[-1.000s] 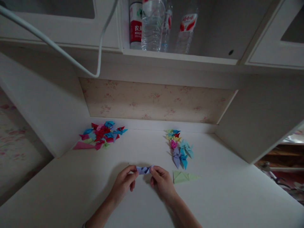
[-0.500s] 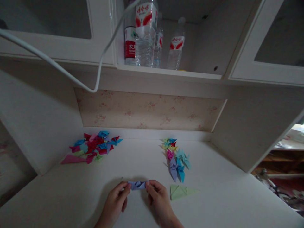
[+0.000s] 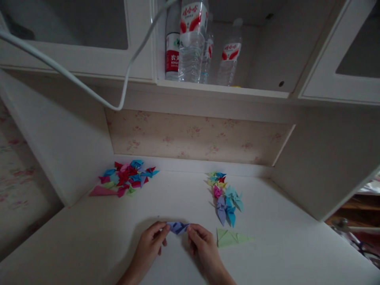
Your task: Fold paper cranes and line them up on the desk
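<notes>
A small folded purple paper (image 3: 178,227) is stretched between my two hands, just above the white desk (image 3: 178,198). My left hand (image 3: 151,241) pinches its left end between thumb and fingers. At the other end, my right hand (image 3: 203,243) grips it the same way. Beside my right hand lies a flat, folded light green paper (image 3: 233,237) with a pointed tip toward the right. Past it sits a cluster of folded paper figures, including a purple one (image 3: 221,210) and a blue one (image 3: 230,212).
A heap of colourful folded papers (image 3: 126,176) lies at the back left of the desk. Overhead, plastic bottles (image 3: 191,47) stand in an open cabinet, and a white curved rod or cable (image 3: 74,81) hangs across the upper left. Side panels (image 3: 320,154) bound the desk.
The purple paper's middle now bows downward, its outline less straight than before. Both hands keep their pinch on its ends. The whole view has shifted slightly, moving things rightward in the picture.
</notes>
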Available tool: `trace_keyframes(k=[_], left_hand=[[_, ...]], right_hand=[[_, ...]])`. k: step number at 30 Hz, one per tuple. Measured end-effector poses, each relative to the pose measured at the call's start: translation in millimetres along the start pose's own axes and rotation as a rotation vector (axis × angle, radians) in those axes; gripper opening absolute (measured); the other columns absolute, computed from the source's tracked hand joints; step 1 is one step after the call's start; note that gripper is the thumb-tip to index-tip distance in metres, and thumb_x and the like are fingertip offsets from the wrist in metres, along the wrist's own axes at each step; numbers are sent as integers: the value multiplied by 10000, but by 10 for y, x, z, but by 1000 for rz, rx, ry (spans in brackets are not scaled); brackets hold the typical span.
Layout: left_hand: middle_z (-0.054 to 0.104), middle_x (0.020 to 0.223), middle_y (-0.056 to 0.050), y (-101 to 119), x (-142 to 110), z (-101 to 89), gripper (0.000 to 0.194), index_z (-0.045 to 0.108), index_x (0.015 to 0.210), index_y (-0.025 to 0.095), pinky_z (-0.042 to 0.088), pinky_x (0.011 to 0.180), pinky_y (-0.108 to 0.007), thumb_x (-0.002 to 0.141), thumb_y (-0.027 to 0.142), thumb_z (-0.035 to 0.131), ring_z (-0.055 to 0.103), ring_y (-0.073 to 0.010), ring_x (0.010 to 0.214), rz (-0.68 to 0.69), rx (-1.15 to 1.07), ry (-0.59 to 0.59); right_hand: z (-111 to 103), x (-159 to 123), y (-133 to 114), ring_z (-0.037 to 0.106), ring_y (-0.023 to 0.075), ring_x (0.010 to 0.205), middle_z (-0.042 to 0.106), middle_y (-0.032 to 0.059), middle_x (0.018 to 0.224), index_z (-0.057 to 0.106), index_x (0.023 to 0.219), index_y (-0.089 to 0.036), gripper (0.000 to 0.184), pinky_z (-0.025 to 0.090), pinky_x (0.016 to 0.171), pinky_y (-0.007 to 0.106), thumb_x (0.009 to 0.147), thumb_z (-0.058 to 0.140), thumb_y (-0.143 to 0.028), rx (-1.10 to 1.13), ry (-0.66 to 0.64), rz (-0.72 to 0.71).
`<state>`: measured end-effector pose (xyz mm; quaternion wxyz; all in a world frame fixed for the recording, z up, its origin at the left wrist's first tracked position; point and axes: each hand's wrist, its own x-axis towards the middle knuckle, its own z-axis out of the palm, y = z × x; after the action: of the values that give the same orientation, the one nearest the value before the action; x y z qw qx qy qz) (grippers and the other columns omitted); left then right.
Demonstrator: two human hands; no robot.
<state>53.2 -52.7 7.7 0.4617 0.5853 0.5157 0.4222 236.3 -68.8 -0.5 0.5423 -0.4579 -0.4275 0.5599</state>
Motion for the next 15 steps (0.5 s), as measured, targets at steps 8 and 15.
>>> trace_keyframes(k=[8, 15], left_hand=[[521, 513, 31, 55, -13, 22, 479, 666, 938, 127, 301, 383, -188, 786, 566, 548, 411, -78, 386, -21, 6, -11], [532, 510, 37, 33, -28, 39, 439, 634, 941, 149, 310, 388, -182, 772, 550, 577, 426, -86, 405, -19, -6, 21]], right_hand=[[-5, -6, -59, 361, 56, 415, 485, -34, 550, 678, 916, -116, 434, 264, 379, 188, 734, 690, -510, 92, 47, 5], [41, -39, -67, 358, 47, 398, 494, -32, 560, 679, 783, -119, 394, 248, 361, 185, 716, 700, -506, 99, 72, 4]])
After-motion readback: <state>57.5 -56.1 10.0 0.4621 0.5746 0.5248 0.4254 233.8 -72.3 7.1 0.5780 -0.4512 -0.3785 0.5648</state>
